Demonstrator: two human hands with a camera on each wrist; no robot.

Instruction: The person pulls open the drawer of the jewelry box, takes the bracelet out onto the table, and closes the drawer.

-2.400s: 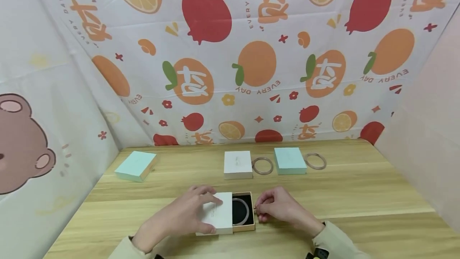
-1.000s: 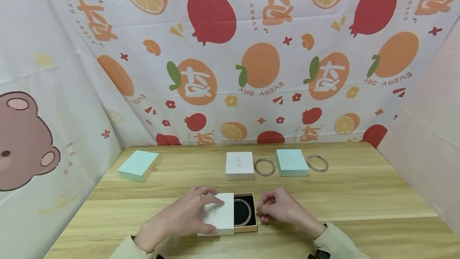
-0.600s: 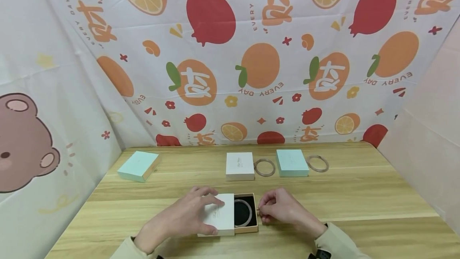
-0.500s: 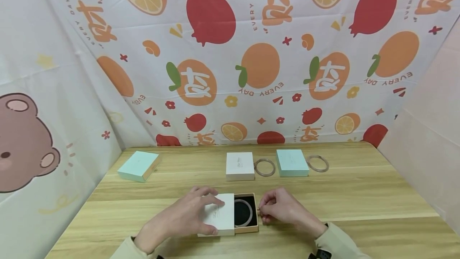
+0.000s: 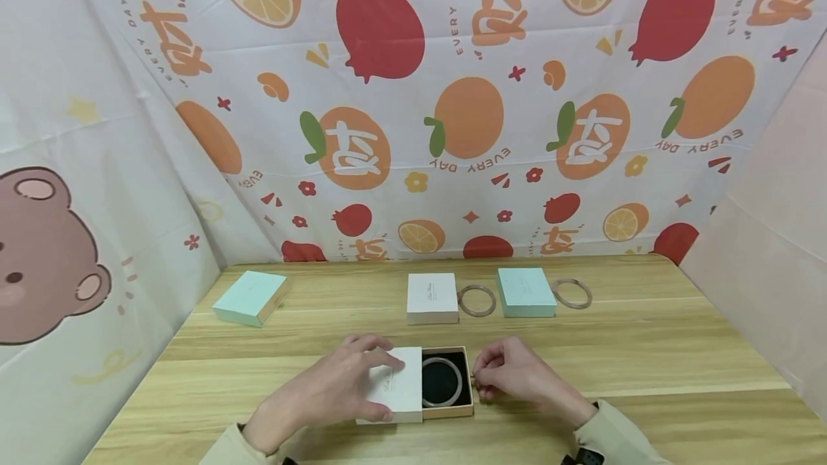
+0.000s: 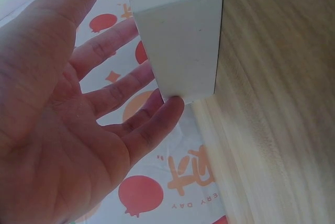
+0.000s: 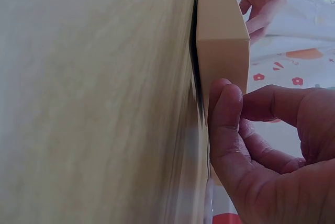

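Observation:
My left hand (image 5: 336,386) grips the white box sleeve (image 5: 402,382), thumb at its near edge and fingers over its top. Out of the sleeve's right end sticks an orange-brown drawer (image 5: 446,412) with a black lining. A greyish bangle (image 5: 460,383) lies in it, its left edge close to the sleeve's opening. At the drawer's right end my right hand (image 5: 510,372) pinches a small pull tab, mostly hidden by the fingertips. The right wrist view shows thumb and forefinger meeting against the drawer's end wall (image 7: 222,59).
Behind the hands stand a white box (image 5: 432,298) and a mint box (image 5: 526,293). One bangle (image 5: 477,315) lies beside the white box, another bangle (image 5: 572,306) beside the mint one. A second mint box (image 5: 250,298) sits at the back left. A printed cloth (image 5: 413,128) hangs behind the table.
The drawer has slid further right out of the sleeve, so more of the bangle inside shows. My right hand has moved right with it; the left hand has stayed on the sleeve.

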